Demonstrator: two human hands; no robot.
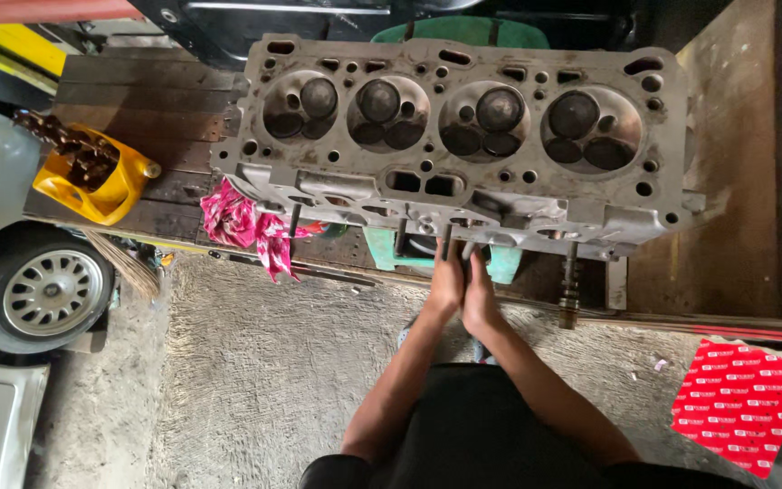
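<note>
While a cylinder head (463, 136) lies chamber-side up on a wooden bench (138, 100), both palms, left hand (446, 285) and right hand (481, 292), press together around a valve stem (446, 243) at its near edge, apparently to spin it.

A grey, grimy cylinder head (463, 145) is lying on the workbench with four sooty combustion chambers facing up. A thin valve stem (446, 243) is sticking out from its near edge, at the middle.
</note>
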